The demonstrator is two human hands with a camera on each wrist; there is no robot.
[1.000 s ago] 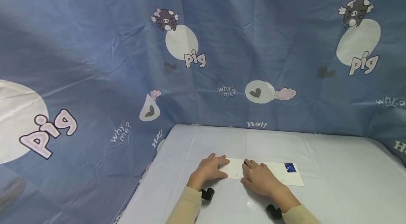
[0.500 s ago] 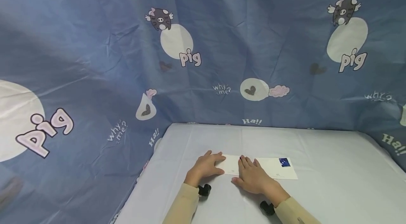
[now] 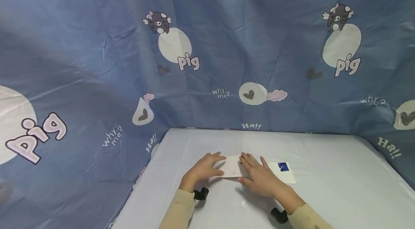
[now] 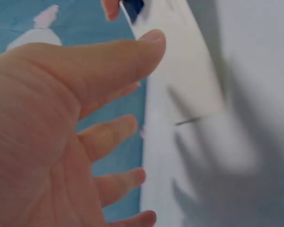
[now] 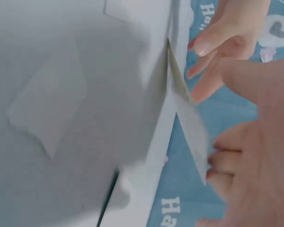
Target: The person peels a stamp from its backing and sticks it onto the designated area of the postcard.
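Observation:
A thin white card [image 3: 231, 167], with small print near its lower edge, lies between the two hands. My left hand [image 3: 201, 168] is at its left end, fingers spread and thumb apart; in the left wrist view the thumb overlaps the card [image 4: 187, 61]. A dark blue patch [image 4: 134, 7] marks its far part. My right hand [image 3: 260, 178] reaches over the right end with long, straight fingers. In the right wrist view this card [image 5: 191, 130] stands tilted off the table, its edge by the fingertips. Whether those fingertips touch it is unclear.
A second white card [image 3: 286, 177] with a blue square [image 3: 283, 166] lies to the right, partly behind the right hand. A faint clear scrap [image 3: 245, 205] rests on the white table [image 3: 330, 185] in front. Blue printed cloth [image 3: 207, 110] hangs behind.
The head view has shifted a little. The left card's near edge has risen from the table. My right hand's fingers have straightened, and it covers more of the second card.

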